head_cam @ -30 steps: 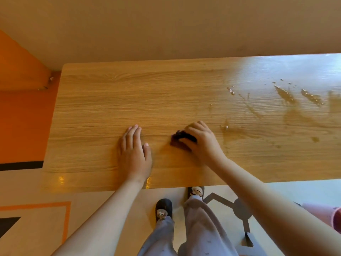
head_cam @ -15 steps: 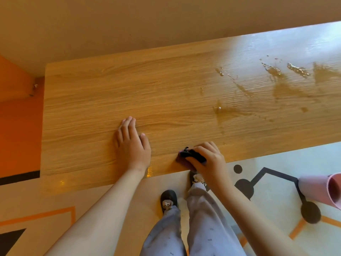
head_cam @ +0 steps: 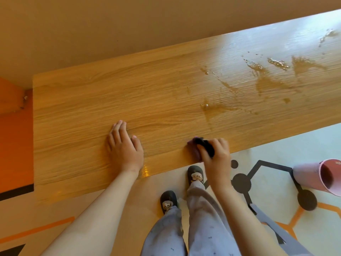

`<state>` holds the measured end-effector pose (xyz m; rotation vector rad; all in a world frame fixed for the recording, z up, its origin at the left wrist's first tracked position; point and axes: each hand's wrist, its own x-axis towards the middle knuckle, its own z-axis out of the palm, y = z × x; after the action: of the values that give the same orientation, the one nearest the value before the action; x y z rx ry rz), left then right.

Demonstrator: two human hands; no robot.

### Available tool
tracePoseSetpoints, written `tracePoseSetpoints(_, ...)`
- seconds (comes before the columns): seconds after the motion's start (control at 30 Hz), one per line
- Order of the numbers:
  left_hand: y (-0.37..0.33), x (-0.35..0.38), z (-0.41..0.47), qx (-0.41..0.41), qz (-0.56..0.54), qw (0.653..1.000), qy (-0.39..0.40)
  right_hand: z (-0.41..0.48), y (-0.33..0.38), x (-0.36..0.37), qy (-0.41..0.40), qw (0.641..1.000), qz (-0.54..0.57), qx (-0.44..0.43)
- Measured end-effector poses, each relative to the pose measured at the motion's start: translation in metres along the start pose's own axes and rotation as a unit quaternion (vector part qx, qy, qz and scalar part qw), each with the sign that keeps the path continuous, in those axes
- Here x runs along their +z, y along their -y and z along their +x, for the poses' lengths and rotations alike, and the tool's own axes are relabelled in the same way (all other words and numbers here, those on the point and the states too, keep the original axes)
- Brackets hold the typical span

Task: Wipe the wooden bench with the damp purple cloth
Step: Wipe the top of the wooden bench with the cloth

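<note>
So, bench: the wooden bench (head_cam: 166, 100) runs slantwise across the view. Its far long edge is tight against the tan wall (head_cam: 129, 24), the near long edge faces the person, and the left short end is fully in view beside an orange panel (head_cam: 14, 145).
Cloth: the purple cloth (head_cam: 192, 145) is bunched up small on the bench top, right at the near edge.
Right hand: the right hand (head_cam: 215, 156) has its fingers curled over the cloth, gripping it and pressing it onto the wood. The heel of the hand hangs past the edge.
Left hand: the left hand (head_cam: 125, 146) lies flat on the bench with fingers straight and together, holding nothing. It's well left of the cloth, with bare wood between them.
Open room: there's a big dry stretch from the left hand out to the left end and up to the wall.
Wet bit: water streaks (head_cam: 267, 82) and beads sit on the right half, apart from the cloth.
Cut off: the bench's right end runs out of view, and the pink bucket (head_cam: 317, 174) on the floor is clipped by the right border.
Hard to tell: most of the cloth is hidden under the fingers, and I can't tell whether the dark strip on it is a fold or shadow.
Print: the tiny marks on the grey trousers (head_cam: 208, 228) are too small to read, and the dark slippers (head_cam: 194, 175) have a little animal figure on each toe.
</note>
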<state>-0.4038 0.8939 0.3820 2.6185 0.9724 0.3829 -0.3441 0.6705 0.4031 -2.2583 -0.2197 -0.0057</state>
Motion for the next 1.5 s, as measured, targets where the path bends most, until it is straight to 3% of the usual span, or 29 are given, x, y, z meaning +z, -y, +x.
tracePoseSetpoints(0.13, -0.001, 0.000, 0.000, 0.000, 0.002, 1.000, 0.004, 0.029, -0.045, -0.056, -0.080, 0.993, -0.040, 0.081)
tracePoseSetpoints(0.23, 0.000, 0.001, 0.000, 0.000, 0.006, 1.000, 0.007, 0.032, -0.050, -0.060, -0.098, 0.989, -0.071, 0.090)
tracePoseSetpoints(0.53, -0.008, -0.003, 0.010, 0.012, -0.003, 1.000, 0.020, 0.010, 0.022, 0.031, 0.059, 0.993, -0.028, -0.097)
tracePoseSetpoints(0.67, -0.033, 0.012, 0.037, 0.086, -0.020, 0.996, 0.031, 0.042, -0.018, -0.010, -0.001, 0.998, -0.048, -0.030)
tracePoseSetpoints(0.8, -0.052, 0.031, 0.056, 0.064, -0.011, 0.997, 0.048, 0.070, -0.056, -0.056, -0.073, 0.994, -0.074, 0.046)
tracePoseSetpoints(0.9, -0.055, 0.034, 0.056, 0.056, 0.013, 0.998, 0.032, 0.067, -0.048, -0.048, -0.089, 0.991, -0.082, 0.063)
tracePoseSetpoints(1.17, -0.056, 0.032, 0.054, 0.050, 0.014, 0.998, 0.042, 0.050, 0.025, 0.043, 0.047, 0.995, -0.026, -0.079)
tracePoseSetpoints(1.4, -0.058, 0.031, 0.055, 0.048, 0.013, 0.998, 0.036, 0.104, -0.040, -0.036, -0.083, 0.994, -0.069, 0.032)
tracePoseSetpoints(1.5, -0.058, 0.031, 0.055, 0.044, 0.013, 0.998, 0.034, 0.101, -0.037, -0.036, -0.089, 0.992, -0.082, 0.044)
